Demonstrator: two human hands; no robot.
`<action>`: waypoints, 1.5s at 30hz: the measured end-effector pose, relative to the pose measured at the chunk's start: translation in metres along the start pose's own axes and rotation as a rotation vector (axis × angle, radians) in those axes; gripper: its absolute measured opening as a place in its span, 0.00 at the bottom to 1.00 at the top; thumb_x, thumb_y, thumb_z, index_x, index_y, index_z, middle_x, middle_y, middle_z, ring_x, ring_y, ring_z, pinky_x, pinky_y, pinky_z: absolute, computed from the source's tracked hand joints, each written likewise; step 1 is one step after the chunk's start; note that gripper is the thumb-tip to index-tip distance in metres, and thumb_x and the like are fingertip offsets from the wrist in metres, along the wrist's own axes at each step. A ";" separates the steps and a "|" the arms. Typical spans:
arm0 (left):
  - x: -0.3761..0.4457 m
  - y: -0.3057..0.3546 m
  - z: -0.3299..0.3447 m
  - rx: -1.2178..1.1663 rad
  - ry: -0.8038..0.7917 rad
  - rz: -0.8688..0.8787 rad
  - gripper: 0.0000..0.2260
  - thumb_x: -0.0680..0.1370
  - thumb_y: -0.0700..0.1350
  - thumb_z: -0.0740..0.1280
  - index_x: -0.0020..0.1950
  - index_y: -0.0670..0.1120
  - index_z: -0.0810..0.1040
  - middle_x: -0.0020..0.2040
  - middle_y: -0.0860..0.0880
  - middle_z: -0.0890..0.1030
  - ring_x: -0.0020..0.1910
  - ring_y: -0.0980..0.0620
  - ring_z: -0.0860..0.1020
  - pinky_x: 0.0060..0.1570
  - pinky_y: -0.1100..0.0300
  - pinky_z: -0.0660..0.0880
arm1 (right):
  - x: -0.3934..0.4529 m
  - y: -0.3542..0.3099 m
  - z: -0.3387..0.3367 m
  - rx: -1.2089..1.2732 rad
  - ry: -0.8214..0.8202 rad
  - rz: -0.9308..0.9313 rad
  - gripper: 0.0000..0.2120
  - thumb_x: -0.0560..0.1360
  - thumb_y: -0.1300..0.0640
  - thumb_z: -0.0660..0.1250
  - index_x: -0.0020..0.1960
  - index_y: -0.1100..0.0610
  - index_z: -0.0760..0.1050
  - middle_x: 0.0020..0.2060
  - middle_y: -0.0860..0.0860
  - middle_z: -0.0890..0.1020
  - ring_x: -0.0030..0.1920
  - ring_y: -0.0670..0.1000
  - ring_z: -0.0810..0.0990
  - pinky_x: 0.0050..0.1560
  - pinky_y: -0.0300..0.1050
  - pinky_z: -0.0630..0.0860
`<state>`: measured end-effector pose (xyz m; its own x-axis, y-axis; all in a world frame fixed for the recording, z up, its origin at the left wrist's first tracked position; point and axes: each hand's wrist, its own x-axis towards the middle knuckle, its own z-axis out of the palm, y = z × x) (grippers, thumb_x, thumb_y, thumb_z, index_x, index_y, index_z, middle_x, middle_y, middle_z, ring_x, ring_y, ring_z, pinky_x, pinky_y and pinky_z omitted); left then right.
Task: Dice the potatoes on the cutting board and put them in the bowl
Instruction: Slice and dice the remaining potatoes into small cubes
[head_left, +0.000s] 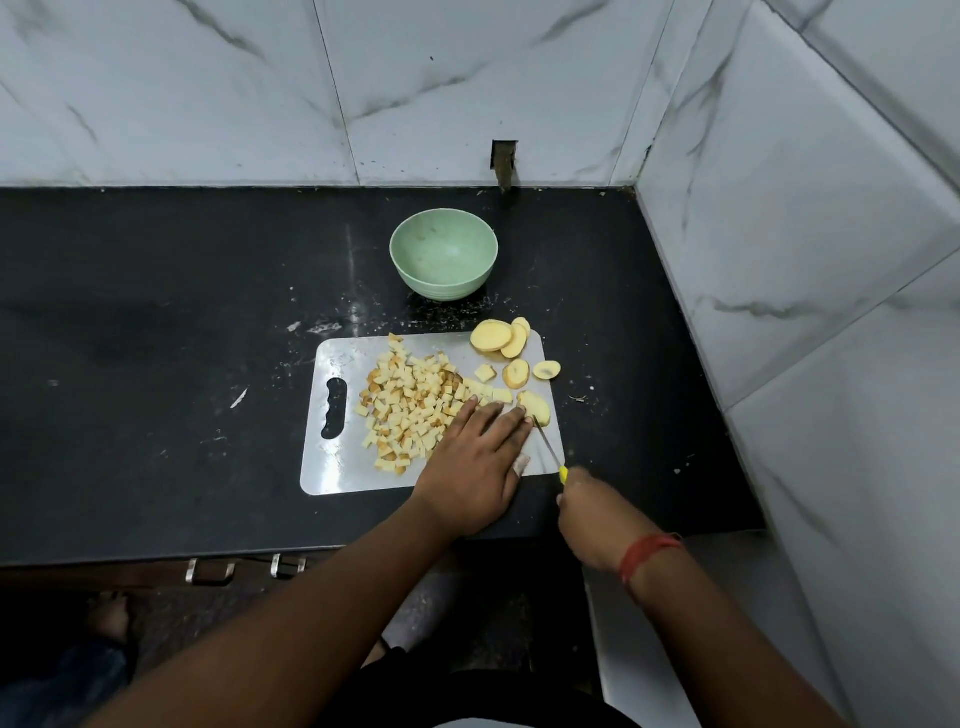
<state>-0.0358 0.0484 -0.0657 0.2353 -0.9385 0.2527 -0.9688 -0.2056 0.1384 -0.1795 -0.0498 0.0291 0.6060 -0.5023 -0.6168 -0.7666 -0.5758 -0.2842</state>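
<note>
1. Countertop (156, 322) of dark stone fills the corner under marbled wall tiles, with a person standing at its front edge.
2. The steel cutting board (332, 467) lies flat near that edge, its handle slot to the left.
3. A pale green bowl (444, 253) stands behind the board, apart from it, and nothing shows inside.
4. The pile of diced potato (408, 408) covers the board's middle, so most of the chopping looks done and none has been moved to the bowl.
5. The left hand (475, 462) lies flat on the board, fingers straight and together, fingertips pressing down beside the potato piece (535, 406) under the blade.
6. The right hand (592, 512) is curled around the yellow handle of a small knife (551, 448), its thin blade angled up toward that piece.
7. Potato slices (501, 338) wait uncut at the board's far right corner, two smaller ones just below them.
8. My guess is dicing is in hand; next the blade must come down clear of those fingertips, then the remaining slices need cutting.
</note>
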 end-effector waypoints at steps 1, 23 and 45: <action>0.000 0.000 -0.001 -0.003 -0.006 0.000 0.23 0.85 0.53 0.54 0.77 0.45 0.73 0.76 0.47 0.73 0.74 0.44 0.68 0.79 0.43 0.57 | -0.003 0.004 0.002 0.008 -0.012 0.002 0.13 0.82 0.61 0.54 0.64 0.64 0.67 0.56 0.61 0.77 0.57 0.61 0.77 0.48 0.43 0.69; -0.002 -0.003 0.000 -0.045 0.010 0.003 0.23 0.85 0.53 0.57 0.74 0.42 0.75 0.73 0.46 0.75 0.73 0.44 0.69 0.79 0.43 0.58 | 0.073 -0.008 -0.031 -0.038 0.359 -0.186 0.18 0.79 0.52 0.63 0.67 0.51 0.65 0.46 0.57 0.81 0.45 0.59 0.80 0.43 0.49 0.76; 0.003 0.002 0.000 0.034 -0.017 0.119 0.24 0.86 0.57 0.54 0.77 0.45 0.71 0.75 0.41 0.71 0.78 0.41 0.64 0.79 0.41 0.55 | 0.104 0.005 -0.034 -0.011 0.567 -0.304 0.07 0.78 0.51 0.65 0.52 0.52 0.78 0.48 0.49 0.72 0.40 0.53 0.77 0.39 0.46 0.75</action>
<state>-0.0370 0.0455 -0.0646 0.1178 -0.9613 0.2492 -0.9919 -0.1019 0.0757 -0.1132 -0.1271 -0.0120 0.8161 -0.5774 -0.0250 -0.5429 -0.7511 -0.3757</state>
